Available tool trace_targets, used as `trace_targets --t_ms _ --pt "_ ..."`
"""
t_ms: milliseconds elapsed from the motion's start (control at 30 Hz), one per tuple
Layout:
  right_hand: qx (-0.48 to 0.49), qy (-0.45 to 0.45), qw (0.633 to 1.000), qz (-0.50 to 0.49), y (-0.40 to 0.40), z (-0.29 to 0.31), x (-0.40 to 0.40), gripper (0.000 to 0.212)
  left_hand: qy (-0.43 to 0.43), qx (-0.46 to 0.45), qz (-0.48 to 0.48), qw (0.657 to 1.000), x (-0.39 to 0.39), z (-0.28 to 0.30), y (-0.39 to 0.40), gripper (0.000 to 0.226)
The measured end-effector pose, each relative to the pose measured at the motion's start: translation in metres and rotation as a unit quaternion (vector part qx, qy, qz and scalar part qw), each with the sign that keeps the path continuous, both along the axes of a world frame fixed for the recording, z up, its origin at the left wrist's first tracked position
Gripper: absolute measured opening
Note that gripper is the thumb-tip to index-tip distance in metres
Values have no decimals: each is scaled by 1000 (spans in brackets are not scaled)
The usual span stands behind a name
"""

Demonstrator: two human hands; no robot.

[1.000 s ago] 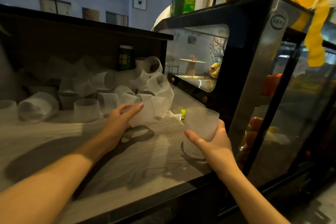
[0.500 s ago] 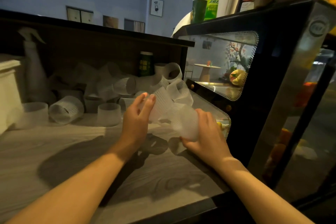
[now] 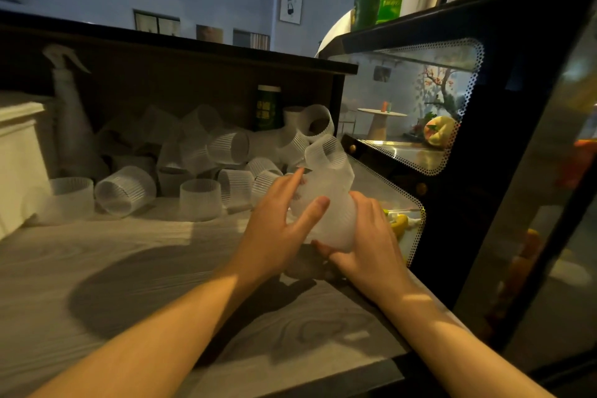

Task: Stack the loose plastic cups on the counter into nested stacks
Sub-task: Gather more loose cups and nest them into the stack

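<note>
Both hands meet over the wood-grain counter (image 3: 129, 268), near its right end. My right hand (image 3: 368, 245) grips a frosted plastic cup (image 3: 332, 223) from below and from the right, tilted away from me. My left hand (image 3: 274, 226) pinches a second, ribbed cup (image 3: 326, 155) between thumb and fingers and holds it against the first one's far end. Whether one sits inside the other I cannot tell. Behind them several loose ribbed cups (image 3: 200, 152) lie jumbled under the dark shelf, some on their sides, some standing.
A glass display case (image 3: 484, 139) with fruit inside walls off the counter's right side. A spray bottle (image 3: 69, 107) and a white box (image 3: 16, 155) stand at the left. A dark green can (image 3: 267, 108) sits behind the cups.
My hands have come together: the left brought its ribbed cup rightward against the cup in my right hand, which tilted and moved left. The camera shifted left.
</note>
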State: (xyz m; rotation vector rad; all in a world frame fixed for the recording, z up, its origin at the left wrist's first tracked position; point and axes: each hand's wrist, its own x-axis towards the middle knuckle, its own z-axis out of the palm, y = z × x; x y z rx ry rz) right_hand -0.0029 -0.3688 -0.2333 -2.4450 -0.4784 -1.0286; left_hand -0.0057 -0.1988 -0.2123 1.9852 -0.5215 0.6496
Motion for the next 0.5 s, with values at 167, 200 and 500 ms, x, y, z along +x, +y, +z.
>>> trace_targets --t_ms 167,200,500 --pt "73 38 996 39 3 3 -8 86 5 130 -24 991 -7 -5 -3 93" --pt "93 45 994 41 1 4 -9 86 16 135 -36 990 -8 -5 -5 94" --pt "292 73 953 12 -7 5 -6 81 51 -11 -26 998 -3 7 -3 64"
